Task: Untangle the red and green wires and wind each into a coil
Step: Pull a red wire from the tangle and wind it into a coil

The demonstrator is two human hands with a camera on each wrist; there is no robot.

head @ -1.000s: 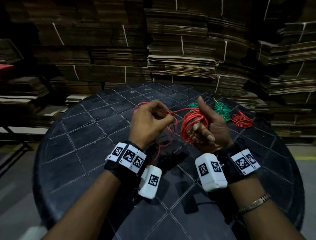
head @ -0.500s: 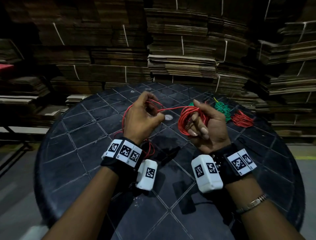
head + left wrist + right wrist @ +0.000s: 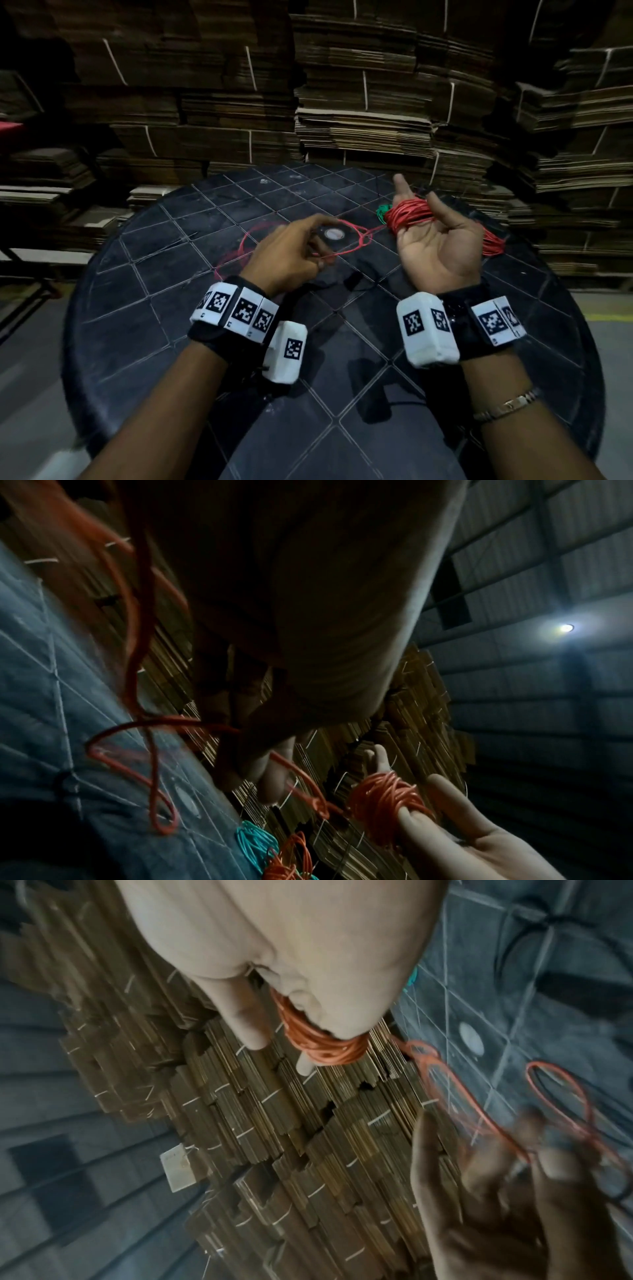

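My right hand (image 3: 442, 246) is turned palm up over the far right of the table, fingers spread and straight. The wound part of the red wire (image 3: 407, 214) sits as a tight coil round those fingers, also clear in the left wrist view (image 3: 383, 799) and the right wrist view (image 3: 325, 1045). A taut strand runs from it to my left hand (image 3: 294, 253), which pinches it between thumb and fingertips. Behind that hand, loose red loops (image 3: 246, 240) trail onto the table. The green wire (image 3: 383, 209) lies bunched on the table behind the coil, mostly hidden.
A second red coil (image 3: 493, 243) lies on the black round table (image 3: 171, 325) right of my right hand. A small metal disc (image 3: 333, 234) marks the table's centre. Strapped stacks of flat cardboard (image 3: 359, 120) wall in the far side.
My right hand has rolled palm up, opened its fingers and moved right and away with the coil. My left hand has dropped lower, drawing the strand out; loose loops now trail left.
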